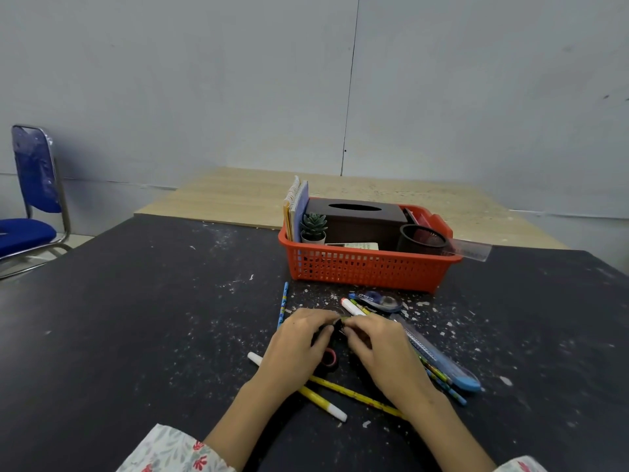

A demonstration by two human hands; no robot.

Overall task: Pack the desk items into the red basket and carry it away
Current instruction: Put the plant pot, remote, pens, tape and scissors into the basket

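A: Both hands meet over loose stationery on the dark bench (136, 318); the left hand (299, 342) and right hand (377, 349) pinch one small dark item, too hidden to name.

B: The red basket (371, 267) sits just beyond, part-filled. Best gather the pencils (357, 396) together, then lift.

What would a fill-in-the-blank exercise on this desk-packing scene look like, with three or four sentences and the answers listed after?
1. The brown tissue box sits inside the ______ plastic basket.
2. The small potted succulent stands in the basket, ______ of the tissue box as the camera sees it.
3. The black mesh pen cup is ______ the basket.
4. The left hand and right hand meet over the ______ desk.

Answers: red; left; inside; black
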